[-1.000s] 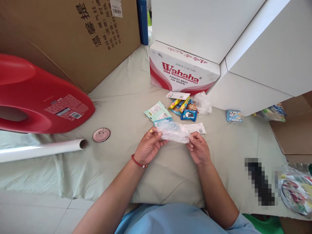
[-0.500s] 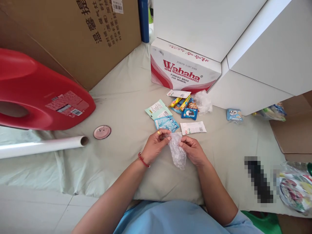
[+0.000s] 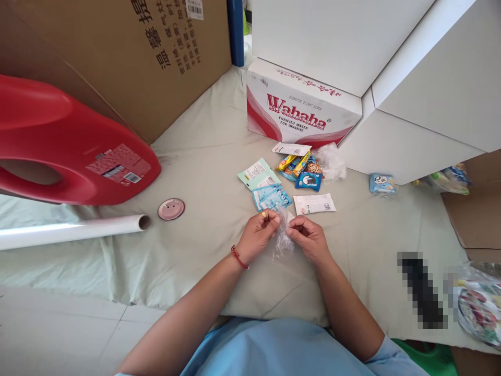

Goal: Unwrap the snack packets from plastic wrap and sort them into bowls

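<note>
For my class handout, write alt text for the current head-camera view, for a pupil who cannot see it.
A person's left hand and right hand pinch crumpled clear plastic over a pale cloth. Beyond lie small packets, with a Wahaha box behind; a red jug and white roll are at the picture's left.

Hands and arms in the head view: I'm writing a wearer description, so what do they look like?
The left hand wears a gold-coloured ring, with a thin red bracelet on the wrist. The right hand shows no jewellery. Neither is gloved. A light blue sleeve ends near the right elbow.
</note>
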The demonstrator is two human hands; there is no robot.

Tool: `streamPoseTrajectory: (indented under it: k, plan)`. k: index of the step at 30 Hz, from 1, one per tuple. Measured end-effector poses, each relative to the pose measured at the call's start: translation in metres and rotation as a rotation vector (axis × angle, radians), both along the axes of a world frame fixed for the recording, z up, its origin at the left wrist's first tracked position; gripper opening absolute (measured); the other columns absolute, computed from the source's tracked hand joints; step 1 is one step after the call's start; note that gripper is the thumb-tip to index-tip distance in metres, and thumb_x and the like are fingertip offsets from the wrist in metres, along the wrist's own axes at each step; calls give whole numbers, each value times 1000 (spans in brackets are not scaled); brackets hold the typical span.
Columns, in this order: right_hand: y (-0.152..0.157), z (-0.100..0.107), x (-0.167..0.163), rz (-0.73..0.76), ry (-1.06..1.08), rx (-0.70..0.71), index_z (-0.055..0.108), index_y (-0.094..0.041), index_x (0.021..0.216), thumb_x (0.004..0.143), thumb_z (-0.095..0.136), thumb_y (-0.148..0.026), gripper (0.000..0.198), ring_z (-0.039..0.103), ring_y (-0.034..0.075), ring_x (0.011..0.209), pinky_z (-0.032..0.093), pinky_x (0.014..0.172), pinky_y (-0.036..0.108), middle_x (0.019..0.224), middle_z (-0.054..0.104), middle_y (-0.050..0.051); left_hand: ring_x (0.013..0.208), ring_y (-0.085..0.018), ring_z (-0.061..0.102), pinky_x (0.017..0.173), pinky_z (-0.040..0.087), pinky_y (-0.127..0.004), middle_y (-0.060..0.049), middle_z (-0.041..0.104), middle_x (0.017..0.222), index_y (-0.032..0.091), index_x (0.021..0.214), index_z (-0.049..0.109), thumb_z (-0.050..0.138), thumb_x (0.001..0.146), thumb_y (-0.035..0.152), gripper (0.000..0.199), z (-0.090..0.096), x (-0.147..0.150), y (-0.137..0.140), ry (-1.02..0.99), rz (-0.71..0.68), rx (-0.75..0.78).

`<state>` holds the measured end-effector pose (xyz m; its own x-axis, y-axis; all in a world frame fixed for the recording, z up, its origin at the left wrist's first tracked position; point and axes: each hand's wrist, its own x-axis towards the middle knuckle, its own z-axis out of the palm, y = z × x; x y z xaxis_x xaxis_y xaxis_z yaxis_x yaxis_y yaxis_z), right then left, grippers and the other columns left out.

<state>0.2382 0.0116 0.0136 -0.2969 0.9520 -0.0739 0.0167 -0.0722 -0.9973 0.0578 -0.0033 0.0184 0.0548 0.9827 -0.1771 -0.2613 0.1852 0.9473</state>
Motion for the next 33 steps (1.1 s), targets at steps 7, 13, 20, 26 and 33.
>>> streamPoseTrajectory:
  k: [7,13,20,26,33]
  plan:
    - [2,-1,-1,-106,113,-152,71,-22,83,76,88,-48,32,42,9,55,33,52,23,66,57,-4,72,-13,55,67,45,-26,-1,64,89,19,96,70,94,65,39,44,-1,-4,0,90,-108,81]
    - [8,6,2,-187,152,-162,66,-23,85,75,87,-48,34,35,7,50,28,47,22,63,50,-7,74,-15,56,70,44,-28,-2,65,80,19,81,71,82,79,41,25,-6,-12,6,135,-12,105]
    - [11,17,3,-261,190,-193,59,-25,84,70,88,-50,40,31,7,48,25,43,22,61,44,-9,83,-16,59,74,47,-28,-4,66,97,20,99,64,90,72,46,45,2,-10,3,4,118,71]
    - [9,13,-2,-232,226,-210,60,-24,81,70,89,-48,39,33,6,48,27,45,21,61,46,-9,81,-17,60,73,48,-29,-4,67,88,19,84,67,80,81,47,30,-3,-6,2,125,124,40]
    - [11,12,2,-267,155,-153,65,-23,87,81,80,-56,37,37,5,49,27,43,21,79,61,-3,53,-10,37,52,30,-25,6,50,61,22,85,58,73,86,57,38,-7,-11,9,-31,358,-86]
